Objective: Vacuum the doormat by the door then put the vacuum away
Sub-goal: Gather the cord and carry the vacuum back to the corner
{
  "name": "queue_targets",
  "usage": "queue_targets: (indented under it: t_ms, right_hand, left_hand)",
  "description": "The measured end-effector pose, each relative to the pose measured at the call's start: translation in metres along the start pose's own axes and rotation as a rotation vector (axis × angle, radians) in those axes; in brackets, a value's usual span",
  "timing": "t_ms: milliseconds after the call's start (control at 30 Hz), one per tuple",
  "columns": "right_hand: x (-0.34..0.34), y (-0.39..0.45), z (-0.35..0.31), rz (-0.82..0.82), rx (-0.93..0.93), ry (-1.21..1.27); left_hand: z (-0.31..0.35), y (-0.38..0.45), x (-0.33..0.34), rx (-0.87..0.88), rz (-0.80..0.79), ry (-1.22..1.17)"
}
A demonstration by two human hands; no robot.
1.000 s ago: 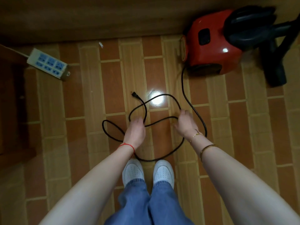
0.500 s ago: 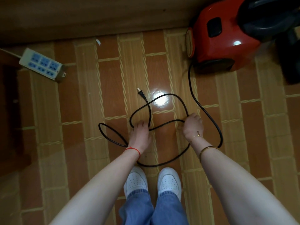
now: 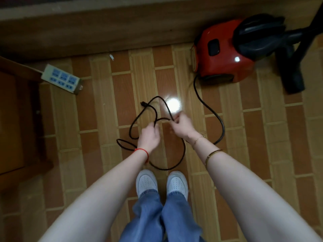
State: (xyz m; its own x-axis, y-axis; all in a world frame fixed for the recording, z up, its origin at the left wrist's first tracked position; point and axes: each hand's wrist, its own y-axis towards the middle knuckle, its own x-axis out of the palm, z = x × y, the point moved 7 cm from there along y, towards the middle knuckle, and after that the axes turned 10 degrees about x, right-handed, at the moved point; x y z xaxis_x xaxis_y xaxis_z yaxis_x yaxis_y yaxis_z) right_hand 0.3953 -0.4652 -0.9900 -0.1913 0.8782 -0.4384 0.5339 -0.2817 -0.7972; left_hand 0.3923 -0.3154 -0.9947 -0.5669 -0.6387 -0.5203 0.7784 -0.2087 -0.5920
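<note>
I look straight down at a tiled floor (image 3: 122, 88) of brown and tan strips. My left hand (image 3: 150, 137) is curled around a strand of the black power cord (image 3: 210, 109), gripping it where two loops cross. My right hand (image 3: 182, 125) pinches the cord just to the right of that, its fingers bent around the strand; the fingertips are blurred, so I cannot tell the exact hold. The two hands sit close together, not touching.

The cord runs from the near side of the red vacuum (image 3: 222, 56), which stands far right against the wooden baseboard (image 3: 104, 32), then curves down and left around my right wrist and loops on the floor in front of my white shoes (image 3: 161, 183). Its plug (image 3: 144, 104) lies free on the floor just beyond my hands. The vacuum's black hose and wand (image 3: 293, 67) rest at its right.

A white power strip (image 3: 62, 79) with blue sockets lies far left, beside a dark wooden piece of furniture (image 3: 19, 119).
</note>
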Motion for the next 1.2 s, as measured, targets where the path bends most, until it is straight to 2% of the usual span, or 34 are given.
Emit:
queue_targets:
  t_ms: [167, 233, 433, 667, 900, 1033, 1200]
  right_hand:
    - [-0.024, -0.069, -0.067, -0.042, -0.138, 0.064]
    - [-0.041, -0.094, -0.090, -0.039, -0.178, 0.104]
    - [-0.099, -0.154, -0.156, 0.029, -0.374, 0.057]
    - [-0.175, -0.190, -0.189, 0.101, -0.460, -0.101]
    - [-0.257, -0.185, -0.180, 0.287, -0.321, -0.122]
    - [-0.309, -0.180, -0.165, 0.377, -0.249, -0.084]
    - [-0.355, -0.171, -0.153, 0.456, -0.246, -0.062]
  left_hand:
    - [0.067, -0.024, -0.053, -0.231, 0.119, -0.542]
    - [0.100, -0.035, -0.078, -0.215, 0.149, -0.617]
    - [0.175, -0.052, -0.146, -0.094, 0.292, -0.548]
    - [0.241, -0.051, -0.187, -0.030, 0.282, -0.394]
    - [0.300, -0.051, -0.209, 0.031, 0.234, -0.354]
    - [0.327, -0.046, -0.210, 0.082, 0.173, -0.254]
    - [0.360, -0.041, -0.193, 0.185, 0.091, -0.082]
